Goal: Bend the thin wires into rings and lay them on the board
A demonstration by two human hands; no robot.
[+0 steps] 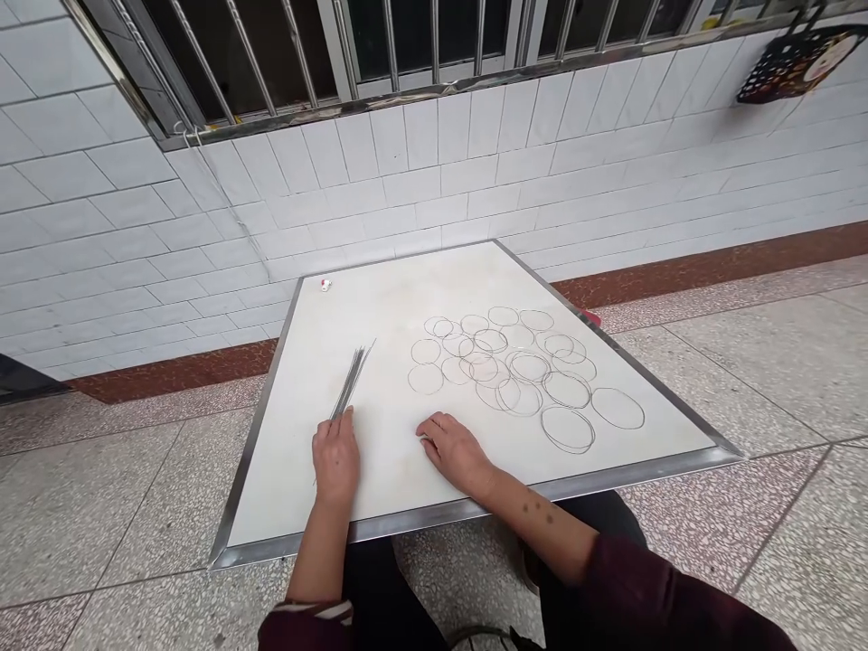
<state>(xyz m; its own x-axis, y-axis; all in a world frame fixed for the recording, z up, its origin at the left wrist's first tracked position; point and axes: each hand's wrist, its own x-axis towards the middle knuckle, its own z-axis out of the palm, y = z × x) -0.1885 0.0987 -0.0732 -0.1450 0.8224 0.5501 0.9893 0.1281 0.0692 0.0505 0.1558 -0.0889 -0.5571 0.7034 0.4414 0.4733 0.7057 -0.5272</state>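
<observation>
We'd go light with our left hand [336,459], fingers closed on the thin wires [350,380] lying on the bench [386,289], so they don't splay; right hand [457,452] is curled, can't tell if it's pinching anything.

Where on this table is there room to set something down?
Bare table shows between the wires and the rings, beyond the right hand, and at the far end, right of the small trinket. It is crowded right of centre, where rings overlap.
</observation>
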